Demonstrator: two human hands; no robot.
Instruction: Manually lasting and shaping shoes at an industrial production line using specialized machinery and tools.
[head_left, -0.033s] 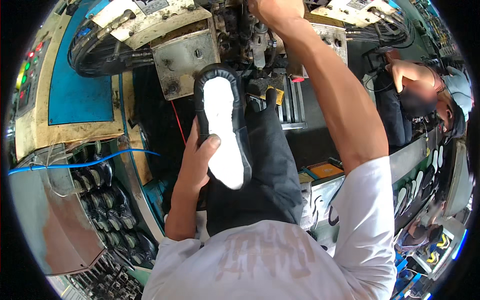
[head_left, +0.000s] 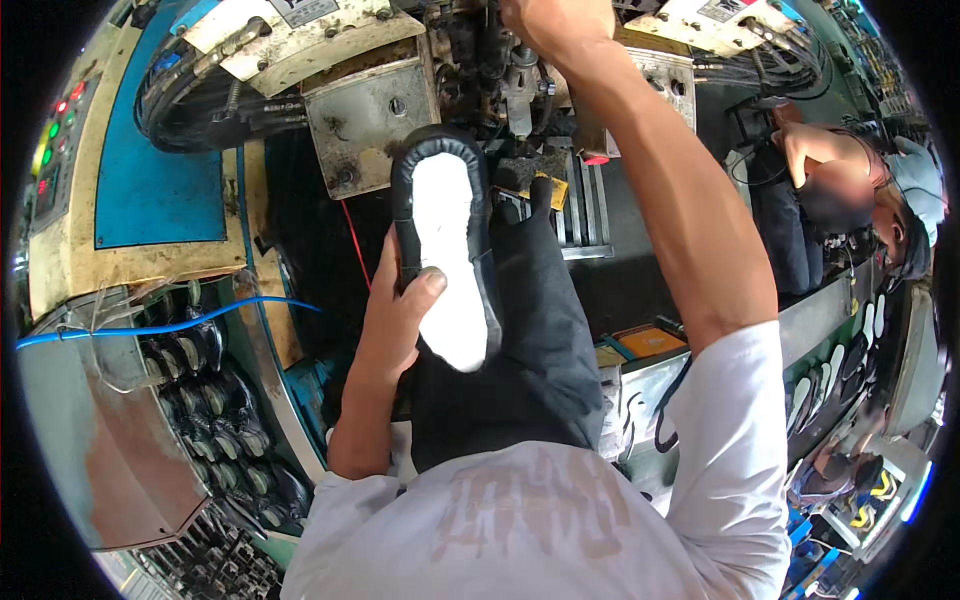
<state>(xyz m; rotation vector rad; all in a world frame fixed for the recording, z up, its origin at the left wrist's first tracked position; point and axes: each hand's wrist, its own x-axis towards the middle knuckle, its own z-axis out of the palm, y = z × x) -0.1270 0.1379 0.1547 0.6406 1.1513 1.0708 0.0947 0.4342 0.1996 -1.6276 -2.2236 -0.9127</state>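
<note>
A black shoe upper (head_left: 447,225), its white underside facing up, is in my left hand (head_left: 392,310). The thumb presses on the white bottom, while the other fingers wrap behind the left side and are mostly hidden. The rounded, gathered end points away from me, just short of the machine (head_left: 520,85). My right hand (head_left: 562,25) is stretched far forward over the machine at the top of the view. The picture's upper edge cuts off its fingers, so what they touch does not show.
Several dark shoes (head_left: 215,410) stand on a rack at left, below a blue hose (head_left: 170,324). A panel with lit buttons (head_left: 58,140) is at far left. One co-worker (head_left: 850,185) bends over at right; soles (head_left: 825,370) line a bench there.
The shoe upper and my left hand have shifted very slightly away from me and to the right. My right hand has moved a touch to the right.
</note>
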